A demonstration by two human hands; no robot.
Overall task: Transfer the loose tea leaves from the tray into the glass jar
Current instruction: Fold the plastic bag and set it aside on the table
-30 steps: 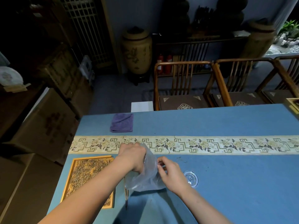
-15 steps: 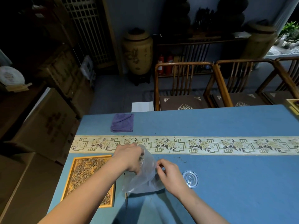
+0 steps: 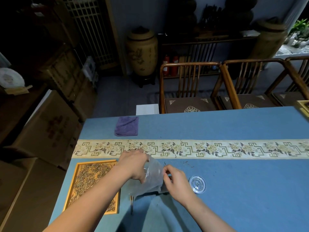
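A yellow wooden tray (image 3: 76, 183) full of loose tea leaves lies at the table's left edge, partly covered by my left forearm. Just right of it a clear glass jar (image 3: 153, 177) lies tilted on the blue cloth. My left hand (image 3: 133, 163) grips the jar at its upper left. My right hand (image 3: 178, 180) pinches its right rim with thumb and fingers. A round glass lid (image 3: 197, 184) lies flat to the right of my right hand. A thin dark stick (image 3: 131, 205) pokes out below the jar.
A folded purple cloth (image 3: 126, 126) lies at the far left of the table (image 3: 234, 198). A patterned cream runner (image 3: 217, 149) crosses the table. A few stray leaves (image 3: 186, 163) lie near the jar. Wooden chairs (image 3: 190, 86) stand behind the far edge. Cardboard boxes (image 3: 48, 129) stand left.
Both hands and the jar have stayed in nearly the same place. My right hand's fingers have shifted slightly on the jar's rim.
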